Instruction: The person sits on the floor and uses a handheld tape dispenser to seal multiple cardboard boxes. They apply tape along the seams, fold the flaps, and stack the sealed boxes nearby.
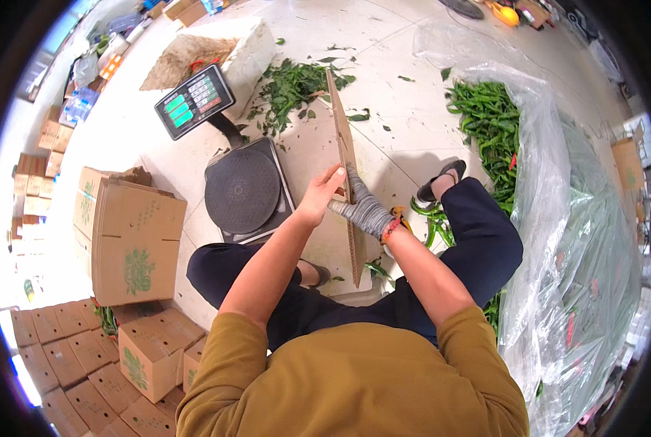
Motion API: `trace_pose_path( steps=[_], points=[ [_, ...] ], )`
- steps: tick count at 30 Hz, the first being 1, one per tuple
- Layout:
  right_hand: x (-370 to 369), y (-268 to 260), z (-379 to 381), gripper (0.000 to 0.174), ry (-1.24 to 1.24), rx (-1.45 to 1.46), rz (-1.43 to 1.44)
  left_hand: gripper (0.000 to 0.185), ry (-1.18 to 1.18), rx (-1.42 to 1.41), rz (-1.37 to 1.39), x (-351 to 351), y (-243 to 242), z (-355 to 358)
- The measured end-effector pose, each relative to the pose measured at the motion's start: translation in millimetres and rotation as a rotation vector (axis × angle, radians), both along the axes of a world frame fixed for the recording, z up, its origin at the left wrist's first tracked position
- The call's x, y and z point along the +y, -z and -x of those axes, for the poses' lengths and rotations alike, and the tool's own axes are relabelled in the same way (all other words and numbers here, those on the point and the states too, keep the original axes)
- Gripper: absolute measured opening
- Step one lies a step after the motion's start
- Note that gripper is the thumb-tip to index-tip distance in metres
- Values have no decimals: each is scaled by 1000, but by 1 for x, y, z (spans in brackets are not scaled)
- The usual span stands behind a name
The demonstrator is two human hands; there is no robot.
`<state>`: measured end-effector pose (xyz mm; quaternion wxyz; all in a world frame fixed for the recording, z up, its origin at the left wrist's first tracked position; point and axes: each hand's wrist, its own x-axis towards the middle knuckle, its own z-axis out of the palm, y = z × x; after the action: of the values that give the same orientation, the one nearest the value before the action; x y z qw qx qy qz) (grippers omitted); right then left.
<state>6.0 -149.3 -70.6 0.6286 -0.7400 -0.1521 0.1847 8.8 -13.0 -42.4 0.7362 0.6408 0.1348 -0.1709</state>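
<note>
A folded flat cardboard box (343, 136) stands on edge between my hands, seen almost edge-on. My bare left hand (322, 194) presses on its left face, thumb towards the top. On the right face lies my right hand (364, 205), in a grey knitted glove with a red bracelet at the wrist; its thumb reaches round the near edge. Left of the cardboard is a digital scale with a round black platform (242, 188) and a lit display (194, 102). Green chili peppers (440, 226) lie on the floor right of my gloved hand, near an orange-and-black object.
A stack of flat cartons (134, 235) stands at left, above closed boxes (158, 349). Loose green leaves (298, 87) lie beside a white foam box (254, 54). At right, a heap of green chilies (489, 125) is partly under clear plastic sheeting (544, 218).
</note>
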Motion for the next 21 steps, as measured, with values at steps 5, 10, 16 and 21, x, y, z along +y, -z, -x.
trace_pose_path(
  steps=[5, 10, 16, 21],
  points=[
    [-13, 16, -6, 82, -22, 159, 27, 69, 55, 54, 191, 15, 13, -5],
    [-32, 2, -11, 73, -18, 411, -95, 72, 25, 71, 106, 23, 13, -9],
    [-86, -42, -31, 49, 241, -199, 596, 51, 24, -359, -548, 45, 7, -11],
    [-141, -59, -108, 44, 583, -342, 912, 57, 253, -447, -962, 19, -23, 30]
  ],
)
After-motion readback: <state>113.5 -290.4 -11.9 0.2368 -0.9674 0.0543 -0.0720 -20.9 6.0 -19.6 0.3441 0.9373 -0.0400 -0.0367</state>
